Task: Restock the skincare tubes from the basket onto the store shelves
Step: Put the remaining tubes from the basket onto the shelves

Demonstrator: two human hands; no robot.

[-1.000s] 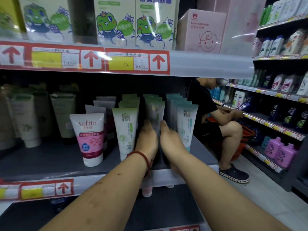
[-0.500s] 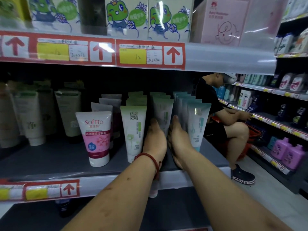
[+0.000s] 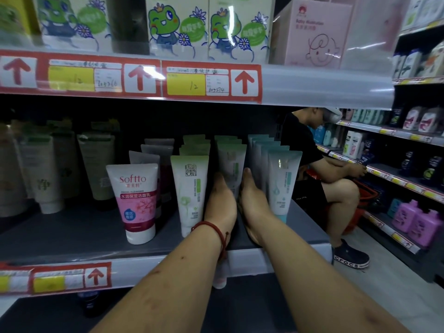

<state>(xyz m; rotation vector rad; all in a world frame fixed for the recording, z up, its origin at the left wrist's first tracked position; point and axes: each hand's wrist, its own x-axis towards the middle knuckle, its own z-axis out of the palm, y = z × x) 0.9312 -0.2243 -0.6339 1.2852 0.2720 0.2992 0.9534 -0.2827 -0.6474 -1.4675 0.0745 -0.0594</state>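
Note:
My left hand [image 3: 219, 203] and my right hand [image 3: 252, 199] are pressed against either side of a pale green skincare tube [image 3: 231, 164] standing in the middle row on the grey shelf [image 3: 72, 234]. The fingers are hidden behind the tube. To its left stands a row of white and green tubes [image 3: 189, 188], to its right a row of white and teal tubes [image 3: 283, 181]. A pink Softto tube [image 3: 135, 200] stands further left. The basket is out of view.
Beige tubes [image 3: 45, 174] fill the shelf's left end. Frog-printed boxes [image 3: 177, 27] and a pink box [image 3: 314, 34] sit on the shelf above. A person in black [image 3: 310, 164] sits in the aisle at right beside a red basket [image 3: 360, 195] and more product shelves [image 3: 408, 179].
Both hands stay clamped around the middle tube and have slid slightly deeper into the shelf. The camera has tilted up and moved closer.

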